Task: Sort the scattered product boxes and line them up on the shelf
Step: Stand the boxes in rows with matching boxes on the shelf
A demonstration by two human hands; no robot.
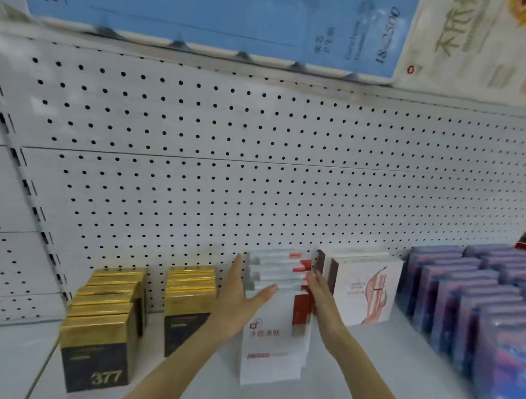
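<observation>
I'm watching both hands, fingers straight, bracketing the white-red boxes (273,329) lined up mid-shelf (351,382). Left hand (238,295) is pressing the row's left side w/ thumb lying across the top; right hand (320,293) is lying flat against its right side. Gold-black boxes (100,328) are standing to the left, blue packs (482,311) to the right.

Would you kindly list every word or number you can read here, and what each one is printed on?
"377": on the front black and gold box of the left row.
Red Chinese line on the front white box: too blurred to read with certainty.
Blue poster: Chinese print and figures, blurred.
Cream poster: green characters, cut off and blurred.
Nothing else is legible.
</observation>
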